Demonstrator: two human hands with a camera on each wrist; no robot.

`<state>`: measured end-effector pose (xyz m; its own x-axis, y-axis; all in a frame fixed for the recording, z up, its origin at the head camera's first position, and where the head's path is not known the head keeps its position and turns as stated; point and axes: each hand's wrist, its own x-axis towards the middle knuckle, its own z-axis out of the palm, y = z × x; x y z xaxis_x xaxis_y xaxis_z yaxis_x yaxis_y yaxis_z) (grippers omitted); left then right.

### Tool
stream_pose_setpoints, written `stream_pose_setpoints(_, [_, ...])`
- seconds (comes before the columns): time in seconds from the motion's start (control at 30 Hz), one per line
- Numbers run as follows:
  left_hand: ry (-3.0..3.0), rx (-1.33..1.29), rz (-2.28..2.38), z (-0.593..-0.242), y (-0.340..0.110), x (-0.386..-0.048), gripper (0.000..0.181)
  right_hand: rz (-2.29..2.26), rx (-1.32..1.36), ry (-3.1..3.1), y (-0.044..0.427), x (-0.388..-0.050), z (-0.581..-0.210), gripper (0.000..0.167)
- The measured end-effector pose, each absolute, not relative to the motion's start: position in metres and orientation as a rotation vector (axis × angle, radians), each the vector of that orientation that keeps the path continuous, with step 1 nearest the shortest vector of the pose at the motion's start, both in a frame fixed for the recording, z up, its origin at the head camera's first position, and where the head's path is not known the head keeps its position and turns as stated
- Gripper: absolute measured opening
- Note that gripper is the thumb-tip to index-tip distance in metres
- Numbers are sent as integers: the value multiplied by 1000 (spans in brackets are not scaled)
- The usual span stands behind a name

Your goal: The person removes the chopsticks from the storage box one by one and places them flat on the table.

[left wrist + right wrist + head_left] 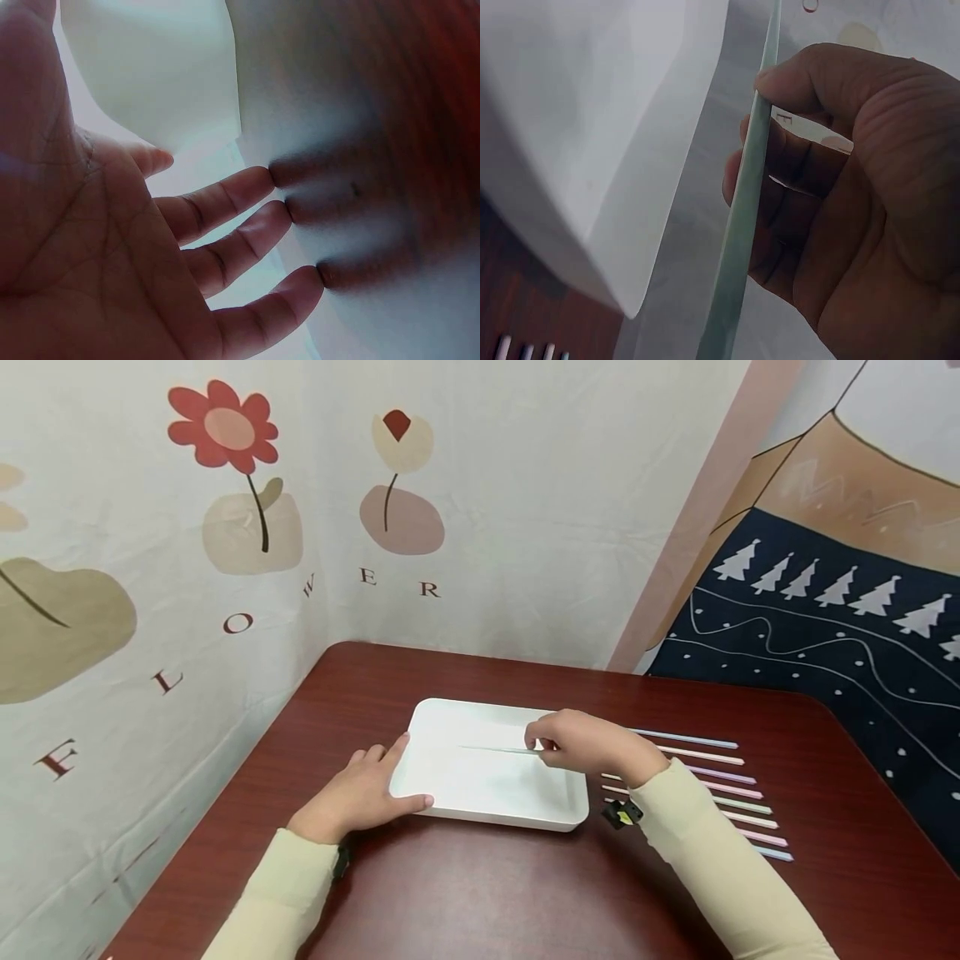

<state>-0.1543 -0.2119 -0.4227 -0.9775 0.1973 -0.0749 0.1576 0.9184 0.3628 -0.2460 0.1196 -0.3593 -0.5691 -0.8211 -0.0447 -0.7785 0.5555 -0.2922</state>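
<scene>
A white rectangular tray (480, 789) lies on the table. At its left end is my left hand (363, 789), fingers spread along the side and thumb by the front rim. The left wrist view shows the left fingertips (300, 285) touching the tabletop. Over the tray's right part, my right hand (577, 739) pinches a slim pale green chopstick (739, 225) between thumb and fingers. It extends leftward above the tray, roughly level; whether its tip touches the tray I cannot tell.
Several pastel chopsticks (750, 806) lie side by side on the reddish-brown table (487, 893), right of the tray, partly hidden by my right forearm. A pale cloth wall with printed flowers (228, 427) stands behind the table; a dark patterned cloth (810, 635) hangs at right.
</scene>
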Motion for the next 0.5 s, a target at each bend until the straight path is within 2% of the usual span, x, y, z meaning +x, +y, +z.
stream_pose_setpoints(0.5, [2959,269,564,-420,-212,-153,113,-374,-1239,2681,169,-225,-366,15])
